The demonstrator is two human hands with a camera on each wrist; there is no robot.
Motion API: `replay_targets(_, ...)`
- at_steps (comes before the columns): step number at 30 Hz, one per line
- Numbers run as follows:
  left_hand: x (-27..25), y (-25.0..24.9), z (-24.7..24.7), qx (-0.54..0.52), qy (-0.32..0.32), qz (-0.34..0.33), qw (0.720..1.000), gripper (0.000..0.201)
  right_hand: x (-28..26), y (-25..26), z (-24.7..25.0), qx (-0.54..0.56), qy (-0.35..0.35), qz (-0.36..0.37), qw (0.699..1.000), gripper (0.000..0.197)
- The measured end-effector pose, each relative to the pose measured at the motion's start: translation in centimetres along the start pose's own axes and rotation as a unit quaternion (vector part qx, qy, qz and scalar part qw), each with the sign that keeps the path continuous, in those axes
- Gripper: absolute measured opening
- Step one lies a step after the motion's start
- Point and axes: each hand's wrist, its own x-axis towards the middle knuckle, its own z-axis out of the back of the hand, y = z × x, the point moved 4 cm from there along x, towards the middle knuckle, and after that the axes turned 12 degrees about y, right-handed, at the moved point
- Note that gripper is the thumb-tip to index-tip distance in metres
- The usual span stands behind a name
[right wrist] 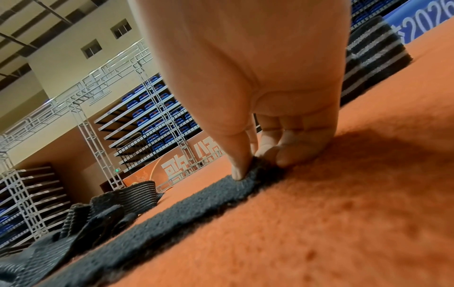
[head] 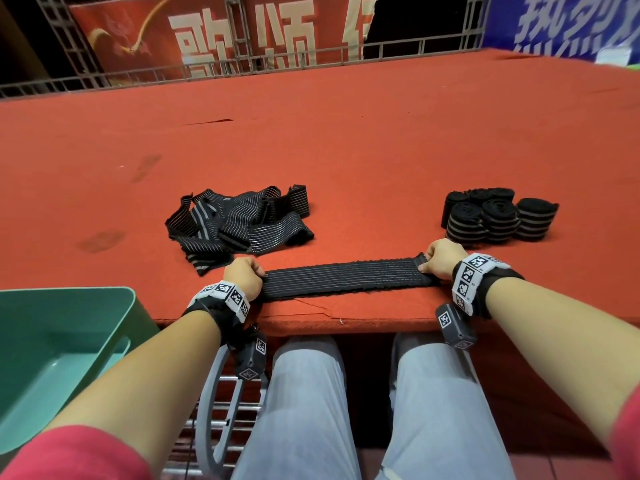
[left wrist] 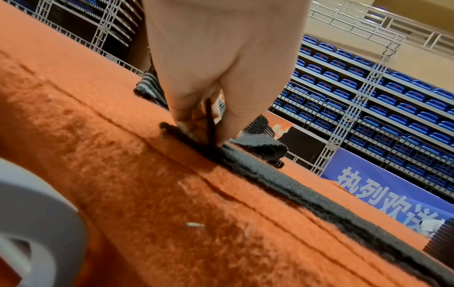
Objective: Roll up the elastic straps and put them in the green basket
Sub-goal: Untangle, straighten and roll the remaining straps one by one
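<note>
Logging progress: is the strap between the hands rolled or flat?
Flat: the strap lies stretched on the red table.

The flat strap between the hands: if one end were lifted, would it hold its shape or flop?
Probably flop: the strap lies limp on the carpet, and the loose pile folds and crumples freely. It likely springs back, being ribbed elastic pinched at both ends by the left hand and right hand. Once rolled, the rolls stand unaided.
</note>
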Motion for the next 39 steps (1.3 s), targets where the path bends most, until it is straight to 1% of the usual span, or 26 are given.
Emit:
replay_targets(3,0.1,0.2,-0.3,0.0,-0.017,0.009,1.0,0.031,0.0,0.1,0.0,-0.014,-0.004,-0.001,1.0,0.021)
replay_targets(6,0.3,0.1,-0.6,0.016,-0.007,0.011,1.0,0.028,-0.2,0.2,0.1,-0.024,-0.002,-0.005,1.0,0.023)
replay_targets(9,0.4,0.5,-0.3,0.035,-0.006,0.02,0.999,0.019,-0.3,0.4,0.1,-0.038,0.007,-0.009,0.999,0.025)
replay_targets(12,0.7,1.2,0.3,0.06,-0.016,0.03,0.998,0.009,-0.2,0.4,0.2,-0.055,0.017,-0.028,0.998,0.035)
replay_targets(16,1.0,2.1,1.1,0.071,-0.024,0.066,0.995,0.004,-0.3,0.7,0.2,-0.068,0.032,-0.05,0.996,0.036)
replay_targets(19,0.8,2.1,0.9,0.058,-0.012,0.071,0.996,0.012,-0.1,0.7,0.2,-0.07,0.042,-0.056,0.995,0.036)
replay_targets(23,0.7,1.8,0.6,0.025,-0.023,0.067,0.997,0.023,0.2,0.5,0.1,-0.062,0.044,-0.05,0.996,0.037)
replay_targets(25,0.8,1.6,0.4,0.018,-0.009,0.069,0.997,0.031,0.1,0.6,0.0,-0.069,0.035,-0.043,0.996,0.035)
replay_targets(28,0.9,1.3,0.3,0.018,0.019,0.062,0.998,0.053,0.0,0.9,0.0,-0.084,0.022,-0.026,0.996,0.035)
replay_targets(31,1.0,0.9,0.1,0.035,0.035,0.041,0.998,0.059,0.3,1.2,0.1,-0.083,0.012,-0.002,0.997,0.027)
replay_targets(32,1.0,0.7,0.1,0.039,0.04,0.035,0.998,0.056,0.5,1.3,0.1,-0.08,0.009,0.008,0.997,0.025)
replay_targets(35,1.0,0.6,0.2,0.035,0.06,0.033,0.997,0.033,1.3,1.9,0.8,-0.049,-0.002,0.034,0.998,0.023)
replay_targets(37,1.0,0.7,0.2,0.018,0.055,0.04,0.998,0.021,2.0,2.2,1.5,-0.023,-0.022,0.045,0.998,0.026)
replay_targets(39,1.1,1.0,0.1,-0.003,0.044,0.048,0.998,0.014,2.9,2.5,2.1,-0.011,-0.047,0.057,0.997,0.027)
